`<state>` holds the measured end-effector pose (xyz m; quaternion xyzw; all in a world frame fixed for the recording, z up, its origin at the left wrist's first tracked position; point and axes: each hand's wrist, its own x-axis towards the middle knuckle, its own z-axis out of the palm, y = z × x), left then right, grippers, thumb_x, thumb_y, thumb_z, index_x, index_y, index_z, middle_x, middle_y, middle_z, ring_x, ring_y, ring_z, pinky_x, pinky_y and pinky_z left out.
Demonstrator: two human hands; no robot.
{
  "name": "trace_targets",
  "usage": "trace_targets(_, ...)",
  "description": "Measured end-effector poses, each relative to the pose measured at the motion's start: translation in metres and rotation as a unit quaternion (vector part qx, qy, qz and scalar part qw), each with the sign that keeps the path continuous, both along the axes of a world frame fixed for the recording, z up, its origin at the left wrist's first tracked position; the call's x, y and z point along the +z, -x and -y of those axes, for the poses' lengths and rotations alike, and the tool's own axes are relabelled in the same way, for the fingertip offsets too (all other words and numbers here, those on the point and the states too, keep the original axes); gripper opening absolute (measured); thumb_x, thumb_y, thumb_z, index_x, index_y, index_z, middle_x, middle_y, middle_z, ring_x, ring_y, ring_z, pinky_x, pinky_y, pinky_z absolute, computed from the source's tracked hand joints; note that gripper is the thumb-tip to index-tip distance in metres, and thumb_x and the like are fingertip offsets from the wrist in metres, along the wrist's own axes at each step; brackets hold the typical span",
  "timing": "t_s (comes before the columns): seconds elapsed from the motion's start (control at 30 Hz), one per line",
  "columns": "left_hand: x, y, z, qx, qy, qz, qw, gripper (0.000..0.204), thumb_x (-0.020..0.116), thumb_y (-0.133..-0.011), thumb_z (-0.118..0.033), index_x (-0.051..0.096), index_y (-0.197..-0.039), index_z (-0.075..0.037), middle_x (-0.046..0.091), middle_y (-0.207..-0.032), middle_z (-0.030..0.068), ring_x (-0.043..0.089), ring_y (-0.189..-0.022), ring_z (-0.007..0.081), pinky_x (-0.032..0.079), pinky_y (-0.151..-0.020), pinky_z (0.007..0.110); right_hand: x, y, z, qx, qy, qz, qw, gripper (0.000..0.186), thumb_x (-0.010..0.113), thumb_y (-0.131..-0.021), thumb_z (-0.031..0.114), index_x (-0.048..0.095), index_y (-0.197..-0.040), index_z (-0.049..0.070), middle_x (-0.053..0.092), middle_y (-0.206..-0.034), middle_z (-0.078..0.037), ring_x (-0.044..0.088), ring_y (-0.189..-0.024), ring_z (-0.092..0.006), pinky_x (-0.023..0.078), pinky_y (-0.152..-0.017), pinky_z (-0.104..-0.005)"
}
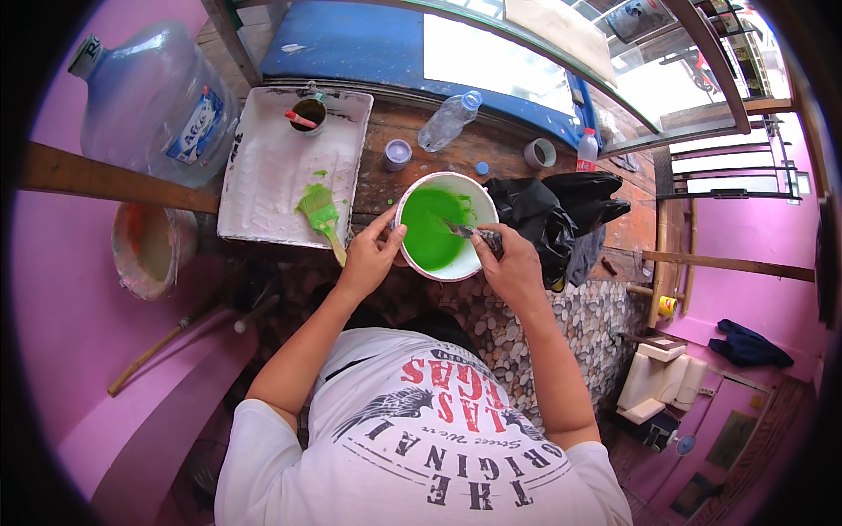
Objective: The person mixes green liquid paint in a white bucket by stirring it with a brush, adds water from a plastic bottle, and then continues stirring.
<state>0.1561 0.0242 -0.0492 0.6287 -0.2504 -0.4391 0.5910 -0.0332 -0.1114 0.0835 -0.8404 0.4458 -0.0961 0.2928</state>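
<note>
A round white bucket (474, 188) with bright green paint (427, 230) in it stands at the near edge of the wooden table. My left hand (372, 259) grips its left rim, thumb over the edge. In my right hand (512, 268) is a dark-handled tool with a narrow metal blade (458, 229), its tip down in the paint; its exact kind is hard to make out. Left of the bucket, a paintbrush (319, 210) with green-coated bristles lies on a white paint tray (254, 188), its handle reaching over the near edge beside my left hand.
On the tray sits a small cup (309, 116) with a red-handled item. Behind the bucket are a plastic bottle (449, 121), a purple-lidded pot (397, 155) and a grey cup (539, 153). Black plastic bags (544, 210) lie right. A large water jug (153, 105) and a stained bucket (149, 250) are left.
</note>
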Motion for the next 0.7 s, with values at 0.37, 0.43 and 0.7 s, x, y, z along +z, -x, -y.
trace_targets(0.37, -0.010, 0.006, -0.004, 0.026, 0.016, -0.023, 0.999, 0.052, 0.065, -0.107, -0.026, 0.053, -0.148, 0.004, 0.069, -0.090, 0.0064, 0.069, -0.070, 0.0095, 0.057, -0.061, 0.027, -0.013, -0.002, -0.007, 0.031, 0.072, -0.003, 0.997, 0.022, 0.072, -0.095, 0.025, 0.071, -0.108, 0.006, 0.074, -0.099, -0.013, 0.072, -0.090, -0.0348, 0.056, -0.079, -0.0442)
trace_targets(0.43, -0.005, 0.005, -0.006, 0.033, 0.025, -0.048, 0.998, 0.055, 0.064, -0.108, -0.027, 0.049, -0.148, 0.006, 0.068, -0.090, 0.0070, 0.069, -0.069, 0.0107, 0.057, -0.060, 0.027, -0.012, -0.005, -0.007, 0.024, 0.065, -0.001, 0.998, 0.022, 0.072, -0.095, 0.024, 0.071, -0.108, 0.006, 0.074, -0.099, -0.013, 0.072, -0.090, -0.0347, 0.056, -0.079, -0.0440)
trace_targets(0.7, 0.021, -0.004, -0.046, 0.043, -0.066, 0.017, 0.997, 0.042, 0.064, -0.107, -0.027, 0.057, -0.134, 0.004, 0.065, -0.085, 0.0056, 0.068, -0.064, 0.0110, 0.053, -0.056, 0.027, -0.011, -0.004, -0.010, -0.011, 0.076, 0.006, 0.997, 0.023, 0.074, -0.094, 0.024, 0.072, -0.108, 0.006, 0.074, -0.094, -0.015, 0.072, -0.084, -0.0347, 0.056, -0.077, -0.0429)
